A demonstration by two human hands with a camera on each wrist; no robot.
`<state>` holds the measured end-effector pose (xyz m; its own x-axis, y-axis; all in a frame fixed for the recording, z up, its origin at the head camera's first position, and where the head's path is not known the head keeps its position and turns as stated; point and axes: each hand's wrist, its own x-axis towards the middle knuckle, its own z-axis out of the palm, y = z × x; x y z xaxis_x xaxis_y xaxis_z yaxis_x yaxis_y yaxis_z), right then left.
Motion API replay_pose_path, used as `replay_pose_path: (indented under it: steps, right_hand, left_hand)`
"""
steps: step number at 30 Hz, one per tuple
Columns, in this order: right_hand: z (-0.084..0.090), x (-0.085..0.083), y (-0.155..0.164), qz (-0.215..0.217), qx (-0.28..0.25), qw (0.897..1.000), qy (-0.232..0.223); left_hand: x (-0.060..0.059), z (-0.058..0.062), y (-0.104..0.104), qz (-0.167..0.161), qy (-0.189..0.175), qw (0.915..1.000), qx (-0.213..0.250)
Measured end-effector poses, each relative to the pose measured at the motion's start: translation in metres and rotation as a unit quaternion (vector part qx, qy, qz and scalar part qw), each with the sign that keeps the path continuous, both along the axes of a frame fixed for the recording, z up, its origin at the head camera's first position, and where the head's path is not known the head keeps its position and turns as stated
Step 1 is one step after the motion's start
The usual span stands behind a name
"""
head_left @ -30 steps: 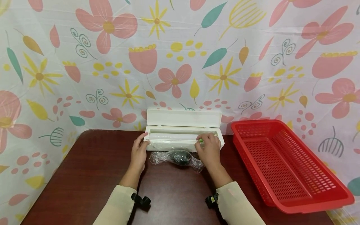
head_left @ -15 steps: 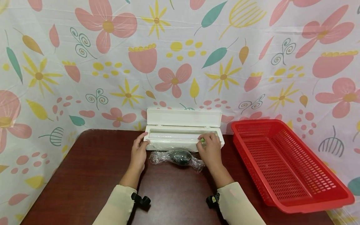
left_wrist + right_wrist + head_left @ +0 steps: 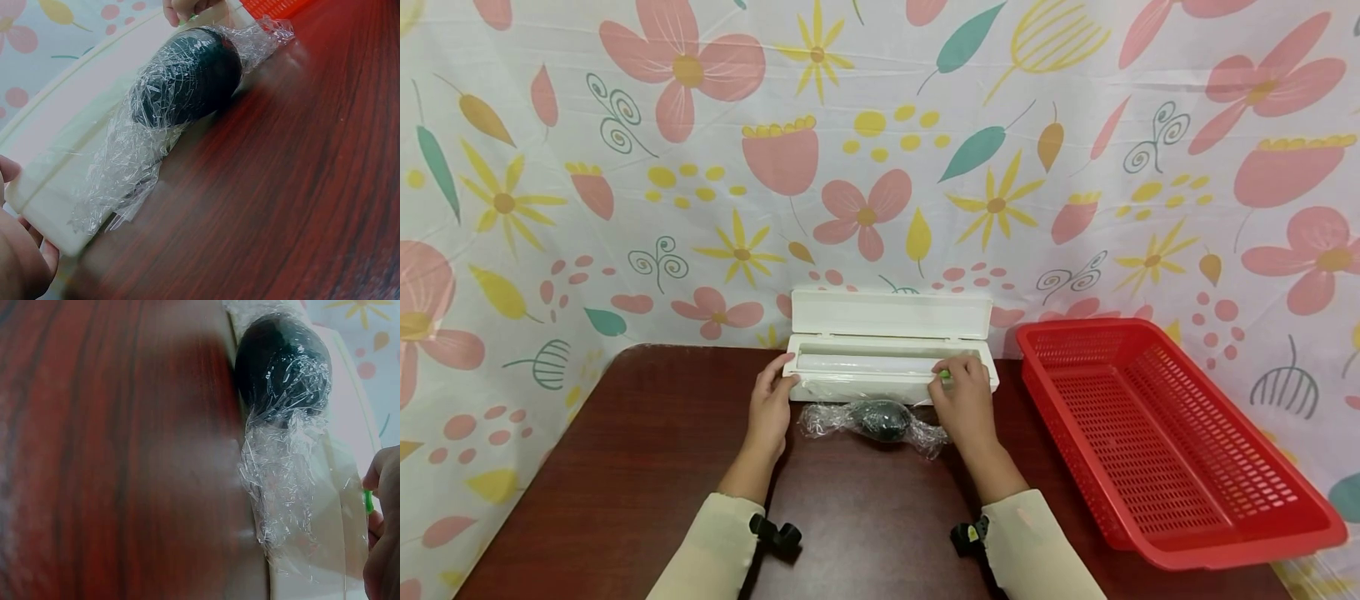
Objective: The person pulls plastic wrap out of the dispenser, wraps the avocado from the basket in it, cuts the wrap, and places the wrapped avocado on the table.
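Observation:
A white cling film dispenser (image 3: 850, 388) lies across the far part of the table, lid (image 3: 891, 316) raised and a film roll (image 3: 861, 363) inside. My left hand (image 3: 769, 410) grips its left end, thumb at the front corner. With its fingertips, my right hand (image 3: 964, 402) pinches a small green slide cutter (image 3: 368, 501) on the dispenser's front edge, near the right end. Just before the dispenser rests a dark, smooth, rounded item (image 3: 194, 78) wrapped in crinkled cling film (image 3: 278, 469), the film bunched at both ends. The hand covers part of the cutter.
To the right stands a red perforated plastic basket (image 3: 1138, 433), with nothing visible in it. A flower-printed cloth (image 3: 865, 100) hangs close behind the dispenser. All of it stands on a dark reddish-brown wooden table (image 3: 857, 508).
My right hand has slid slightly to the right along the dispenser's front edge, taking the green slide cutter with it. The left hand and the wrapped item keep their places.

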<state>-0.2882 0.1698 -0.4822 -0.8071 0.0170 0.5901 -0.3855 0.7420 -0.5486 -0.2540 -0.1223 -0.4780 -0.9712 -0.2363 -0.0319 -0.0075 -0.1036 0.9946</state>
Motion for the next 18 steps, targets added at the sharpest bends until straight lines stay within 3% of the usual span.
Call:
replay_pose_path:
  steps: [7, 18]
  right_hand:
    - [0.0, 0.001, 0.0, 0.006, -0.006, 1.0, 0.015]
    - [-0.002, 0.001, 0.003, 0.005, -0.01, 1.0, 0.01]
  left_hand:
    - [-0.01, -0.021, -0.003, 0.005, 0.009, 0.9999, -0.004]
    - [-0.01, -0.024, -0.003, 0.011, 0.012, 0.9998, -0.013]
